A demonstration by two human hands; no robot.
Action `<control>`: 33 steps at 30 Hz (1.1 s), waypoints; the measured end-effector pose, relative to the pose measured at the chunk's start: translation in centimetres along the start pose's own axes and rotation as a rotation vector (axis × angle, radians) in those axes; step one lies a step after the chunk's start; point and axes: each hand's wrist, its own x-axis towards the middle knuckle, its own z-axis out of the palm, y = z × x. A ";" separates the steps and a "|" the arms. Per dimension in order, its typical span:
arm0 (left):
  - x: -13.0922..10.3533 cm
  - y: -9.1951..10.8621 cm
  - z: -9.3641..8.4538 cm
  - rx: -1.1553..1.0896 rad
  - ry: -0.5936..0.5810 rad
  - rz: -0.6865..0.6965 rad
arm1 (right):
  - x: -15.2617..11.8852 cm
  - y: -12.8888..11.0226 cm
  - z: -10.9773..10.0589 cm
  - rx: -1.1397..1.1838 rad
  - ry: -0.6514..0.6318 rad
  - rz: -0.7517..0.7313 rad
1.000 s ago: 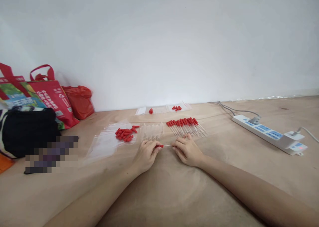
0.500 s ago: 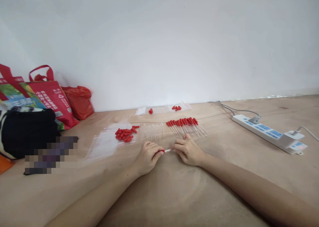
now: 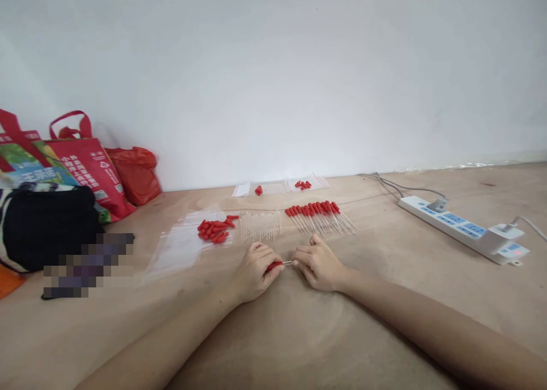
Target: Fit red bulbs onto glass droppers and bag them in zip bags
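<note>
My left hand (image 3: 254, 271) is closed around a red rubber bulb (image 3: 274, 265), part of which shows between thumb and fingers. From the other side, my right hand (image 3: 319, 265) pinches a thin clear glass tube (image 3: 288, 263), whose end meets the bulb. How far the tube reaches inside is hidden. Beyond my hands, a row of droppers (image 3: 325, 216) with red bulbs lies to the right. Loose glass tubes (image 3: 260, 226) lie side by side in the middle, and a pile of loose red bulbs (image 3: 212, 230) rests on clear plastic bags (image 3: 175, 247) to the left.
Near the wall lie more bags (image 3: 241, 190) with a few red bulbs (image 3: 303, 185). A white power strip (image 3: 453, 226) with plugs and cords runs along the right. Red shopping bags (image 3: 96, 173) and a black bag (image 3: 47, 227) stand at the left, beside a blurred-out object (image 3: 89, 264).
My hands have come slightly closer together and a little lower. More of the red bulb shows in my left hand, and less of the tube is visible between them.
</note>
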 end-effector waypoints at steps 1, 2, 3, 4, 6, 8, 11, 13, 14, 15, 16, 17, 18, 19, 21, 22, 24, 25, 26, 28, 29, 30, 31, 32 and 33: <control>0.0 0.0 0.0 0.000 0.002 0.005 | 0.1 -0.1 0.0 0.012 -0.009 0.005; 0.0 0.0 0.0 -0.001 0.004 0.011 | 0.1 -0.2 0.0 0.020 -0.017 0.011; 0.0 0.0 0.0 -0.002 0.004 0.016 | 0.2 -0.3 0.0 0.026 -0.024 0.016; -0.1 -0.1 0.1 -0.003 0.002 0.019 | 0.2 -0.4 0.0 0.032 -0.031 0.021; -0.1 -0.1 0.1 -0.007 -0.006 0.018 | 0.3 -0.4 0.0 0.041 -0.044 0.029; 0.0 -0.1 0.0 -0.005 -0.011 0.006 | 0.4 -0.4 0.0 0.051 -0.048 0.034; 0.2 -0.1 0.0 0.006 0.001 -0.028 | 0.6 -0.4 -0.3 0.039 -0.036 0.016; 0.3 -0.2 0.0 0.009 0.012 -0.052 | 0.7 -0.4 -0.5 -0.019 -0.033 -0.028; 0.3 -0.3 0.0 0.004 0.019 -0.068 | 0.8 -0.3 -0.6 -0.060 -0.037 -0.050; 0.3 -0.5 -0.1 -0.003 0.031 -0.088 | 0.7 -0.2 -0.7 -0.100 -0.043 -0.065; 0.2 -0.7 -0.1 -0.014 0.044 -0.112 | 0.7 0.0 -0.8 -0.132 -0.048 -0.066; 0.2 -0.9 -0.1 -0.026 0.056 -0.139 | 0.6 0.4 -0.8 -0.151 -0.046 -0.047; 0.1 -1.1 -0.1 -0.038 0.065 -0.169 | 0.5 0.8 -0.9 -0.153 -0.032 -0.005; 0.1 -1.3 -0.1 -0.048 0.069 -0.200 | 0.4 1.5 -0.9 -0.138 -0.004 0.060; 0.0 -1.6 -0.2 -0.062 0.057 -0.239 | 0.4 3.0 -0.8 -0.064 0.082 0.246; 0.0 -1.7 -0.2 -0.065 0.043 -0.242 | 0.5 3.8 -0.7 -0.014 0.130 0.353; 0.0 -1.7 -0.3 -0.060 0.015 -0.218 | 0.9 5.2 -0.6 0.064 0.206 0.549; 0.1 -1.7 -0.3 -0.056 0.003 -0.202 | 1.3 5.8 -0.5 0.080 0.227 0.629; 0.1 -1.7 -0.3 -0.053 -0.006 -0.190 | 1.7 6.2 -0.4 0.077 0.237 0.701; 0.1 -1.7 -0.3 -0.049 -0.012 -0.183 | 2.9 6.6 -0.2 0.036 0.229 0.822; 0.1 -1.7 -0.3 -0.049 -0.013 -0.183 | 3.5 6.6 -0.1 0.008 0.214 0.876; 0.1 -1.7 -0.3 -0.048 -0.014 -0.184 | 4.1 6.5 0.1 -0.020 0.193 0.928; 0.0 -1.8 -0.3 -0.048 -0.016 -0.184 | 4.8 6.4 0.3 -0.043 0.166 0.974; 0.0 -1.8 -0.3 -0.048 -0.017 -0.185 | 5.4 6.2 0.4 -0.060 0.135 1.012; 0.0 -1.8 -0.3 -0.049 -0.018 -0.186 | 5.9 6.1 0.6 -0.070 0.103 1.038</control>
